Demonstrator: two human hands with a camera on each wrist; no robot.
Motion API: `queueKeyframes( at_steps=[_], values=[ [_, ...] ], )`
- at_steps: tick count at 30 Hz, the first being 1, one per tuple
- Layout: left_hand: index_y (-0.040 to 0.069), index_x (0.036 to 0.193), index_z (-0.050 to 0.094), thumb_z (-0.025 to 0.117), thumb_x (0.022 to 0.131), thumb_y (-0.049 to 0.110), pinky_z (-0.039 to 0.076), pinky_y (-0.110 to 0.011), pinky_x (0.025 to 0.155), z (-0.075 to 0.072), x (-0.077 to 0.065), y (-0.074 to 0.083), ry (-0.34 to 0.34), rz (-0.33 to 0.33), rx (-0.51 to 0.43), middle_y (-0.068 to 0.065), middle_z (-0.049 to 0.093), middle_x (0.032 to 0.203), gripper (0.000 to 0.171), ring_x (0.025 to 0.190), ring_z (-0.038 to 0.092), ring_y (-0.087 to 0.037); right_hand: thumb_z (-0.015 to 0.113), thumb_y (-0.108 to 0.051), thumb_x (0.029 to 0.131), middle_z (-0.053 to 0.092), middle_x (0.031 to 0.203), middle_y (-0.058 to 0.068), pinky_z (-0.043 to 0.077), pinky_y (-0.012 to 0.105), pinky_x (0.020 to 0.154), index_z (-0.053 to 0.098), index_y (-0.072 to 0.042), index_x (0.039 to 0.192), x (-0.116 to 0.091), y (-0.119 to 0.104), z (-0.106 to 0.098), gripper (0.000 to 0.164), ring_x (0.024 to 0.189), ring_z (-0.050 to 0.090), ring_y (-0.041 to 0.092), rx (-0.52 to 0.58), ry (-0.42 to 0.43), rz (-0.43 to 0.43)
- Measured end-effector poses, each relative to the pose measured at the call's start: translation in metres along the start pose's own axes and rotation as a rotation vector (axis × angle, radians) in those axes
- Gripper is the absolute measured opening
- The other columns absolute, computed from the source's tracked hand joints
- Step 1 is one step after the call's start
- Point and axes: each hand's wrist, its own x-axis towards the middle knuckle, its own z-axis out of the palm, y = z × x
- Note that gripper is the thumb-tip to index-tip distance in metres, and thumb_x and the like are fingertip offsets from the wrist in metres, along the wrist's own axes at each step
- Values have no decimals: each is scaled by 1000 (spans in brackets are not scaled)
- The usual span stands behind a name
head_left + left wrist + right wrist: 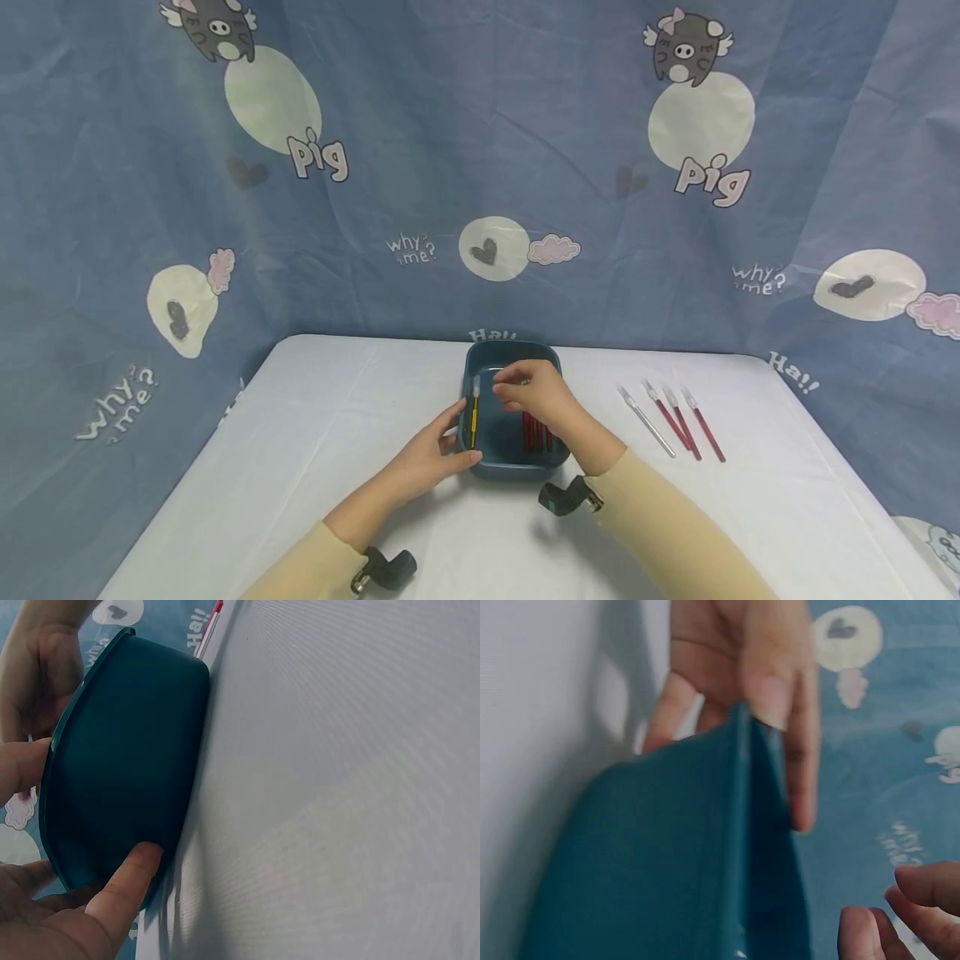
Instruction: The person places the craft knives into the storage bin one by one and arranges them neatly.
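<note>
My left hand (430, 458) holds the left side of a dark teal plastic box (517, 472) near its front corner. In the left wrist view, the fingertip (146, 859) of one digit touches the box's outer wall, low down. Above the inside of the box is my right hand (542, 393), fingers bent and nothing visible between them. A yellow pen-shaped tool (474, 421) with a clear tip lies along the box's left inside wall. Several dark red pen-shaped tools (538, 435) lie side by side at the right, their upper ends hidden by the right hand.
On the white table (757, 517), right of the box, lie a silver pen-shaped tool (648, 423) and three red ones (705, 427) with clear tips. A blue patterned cloth (420, 167) hangs behind the table. Each sleeve carries a black wrist camera (564, 497).
</note>
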Motion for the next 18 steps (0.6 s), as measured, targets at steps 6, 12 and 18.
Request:
queueKeyframes(
  at_steps=[6, 12, 18],
  values=[
    [21, 160, 26, 77, 90, 32, 42, -57, 106, 1, 0, 2, 19, -12, -7, -19, 35, 158, 87, 137, 45, -42, 71, -12, 93, 71, 103, 12, 61, 33, 77, 72, -1, 110, -16, -5, -22, 20, 94, 72, 31, -45, 27, -39],
    [20, 159, 27, 78, 89, 31, 42, -58, 105, 2, 0, 2, 31, 2, -3, -20, 36, 157, 87, 135, 47, -42, 68, -12, 96, 71, 107, 16, 60, 34, 81, 70, 3, 116, -31, -7, -47, 25, 95, 70, 29, -59, -6, -49],
    [20, 160, 27, 78, 89, 31, 41, -58, 106, 3, 0, 1, 28, 7, -5, -20, 35, 157, 88, 135, 47, -43, 68, -13, 96, 68, 115, 18, 59, 35, 83, 70, 3, 116, -46, -7, -74, 26, 99, 69, 28, -103, 12, -65]
  ],
)
